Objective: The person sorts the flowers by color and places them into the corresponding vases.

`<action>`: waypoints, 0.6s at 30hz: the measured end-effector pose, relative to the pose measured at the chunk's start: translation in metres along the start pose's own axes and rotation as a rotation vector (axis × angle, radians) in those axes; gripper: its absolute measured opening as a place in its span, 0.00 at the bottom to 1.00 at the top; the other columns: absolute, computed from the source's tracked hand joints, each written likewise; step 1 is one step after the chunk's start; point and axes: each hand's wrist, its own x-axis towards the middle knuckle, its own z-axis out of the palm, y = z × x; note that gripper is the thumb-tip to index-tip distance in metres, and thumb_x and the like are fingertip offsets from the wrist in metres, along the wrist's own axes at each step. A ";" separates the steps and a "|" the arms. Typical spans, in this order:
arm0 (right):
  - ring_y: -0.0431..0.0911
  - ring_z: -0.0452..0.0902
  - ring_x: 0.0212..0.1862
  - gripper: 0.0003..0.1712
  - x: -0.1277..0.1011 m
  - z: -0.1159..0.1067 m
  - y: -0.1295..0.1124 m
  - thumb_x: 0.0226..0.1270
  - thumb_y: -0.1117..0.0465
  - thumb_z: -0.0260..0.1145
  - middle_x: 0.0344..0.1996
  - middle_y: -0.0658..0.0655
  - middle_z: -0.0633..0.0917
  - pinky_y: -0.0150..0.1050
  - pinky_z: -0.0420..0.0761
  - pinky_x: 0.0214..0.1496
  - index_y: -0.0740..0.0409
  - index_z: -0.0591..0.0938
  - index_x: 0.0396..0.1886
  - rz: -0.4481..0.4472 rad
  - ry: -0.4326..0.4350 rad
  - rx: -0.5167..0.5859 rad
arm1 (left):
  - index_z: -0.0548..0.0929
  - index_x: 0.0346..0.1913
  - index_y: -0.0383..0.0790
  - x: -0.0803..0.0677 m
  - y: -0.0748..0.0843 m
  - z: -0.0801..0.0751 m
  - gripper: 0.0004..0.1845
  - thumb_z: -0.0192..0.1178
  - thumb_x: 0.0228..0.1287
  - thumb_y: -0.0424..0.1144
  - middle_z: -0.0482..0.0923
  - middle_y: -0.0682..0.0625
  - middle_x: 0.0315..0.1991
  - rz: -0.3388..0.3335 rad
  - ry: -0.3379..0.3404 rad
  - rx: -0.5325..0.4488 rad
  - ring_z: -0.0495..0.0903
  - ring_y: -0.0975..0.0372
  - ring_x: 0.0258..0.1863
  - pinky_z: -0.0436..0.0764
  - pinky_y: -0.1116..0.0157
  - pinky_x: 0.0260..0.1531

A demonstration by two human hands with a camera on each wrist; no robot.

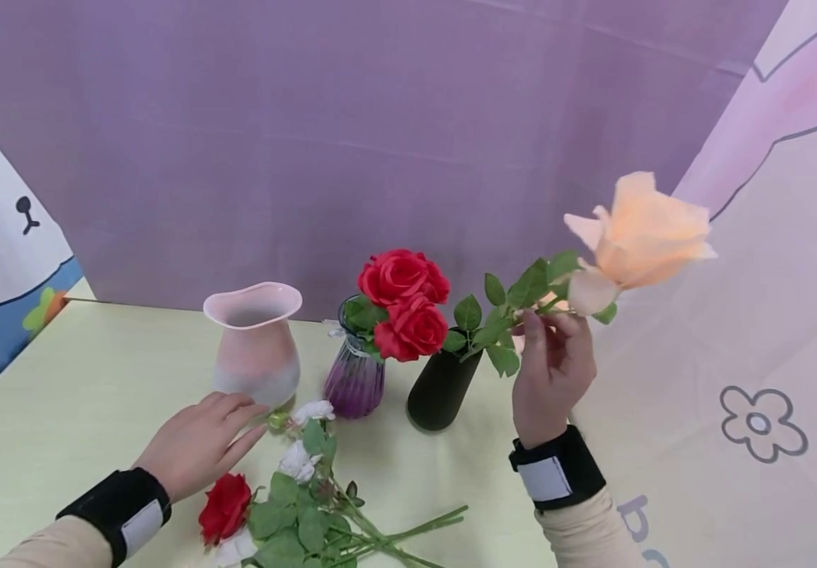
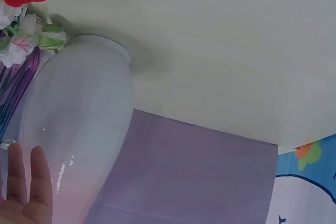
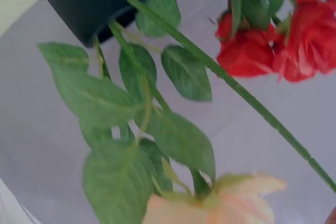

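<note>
My right hand (image 1: pixel 553 375) pinches the stem of a large peach rose (image 1: pixel 653 237) above and right of the black vase (image 1: pixel 444 390). In the right wrist view a bare green stem (image 3: pixel 226 80) slants from that hand; its cut end shows outside the vase, beside the mouth. Another leafy stem stands in the vase, its peach bloom (image 3: pixel 231 208) partly hidden behind my hand in the head view. My left hand (image 1: pixel 202 442), fingers loosely extended, hovers by the pink-and-white vase (image 1: pixel 259 355) and the white flowers (image 1: pixel 299 461); whether it touches them I cannot tell.
A purple glass vase (image 1: pixel 354 383) holding red roses (image 1: pixel 408 304) stands between the other two vases. At the front of the table lie a red rose (image 1: pixel 226 509) and green stems (image 1: pixel 415 525). A purple cloth (image 1: pixel 309 142) hangs behind the table.
</note>
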 end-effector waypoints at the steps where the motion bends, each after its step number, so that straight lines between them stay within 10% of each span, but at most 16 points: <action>1: 0.65 0.81 0.34 0.14 0.004 -0.001 -0.001 0.58 0.81 0.66 0.42 0.76 0.76 0.54 0.86 0.35 0.79 0.76 0.44 -0.004 0.014 0.006 | 0.58 0.68 0.86 0.001 0.002 0.000 0.30 0.50 0.63 0.74 0.68 0.67 0.63 0.003 0.003 0.000 0.71 0.61 0.62 0.81 0.44 0.51; 8: 0.65 0.82 0.34 0.15 0.002 -0.012 0.013 0.59 0.81 0.65 0.42 0.77 0.75 0.54 0.86 0.37 0.80 0.75 0.45 0.034 0.007 0.010 | 0.60 0.67 0.84 0.004 0.006 0.003 0.29 0.50 0.64 0.73 0.69 0.65 0.63 0.022 0.013 -0.009 0.71 0.60 0.62 0.80 0.44 0.52; 18: 0.61 0.84 0.40 0.16 -0.060 -0.043 0.097 0.64 0.78 0.64 0.47 0.75 0.81 0.51 0.86 0.42 0.71 0.77 0.52 0.184 -0.091 -0.105 | 0.58 0.67 0.87 -0.012 0.007 0.023 0.30 0.49 0.62 0.75 0.69 0.67 0.61 -0.001 -0.026 0.000 0.72 0.63 0.60 0.81 0.43 0.50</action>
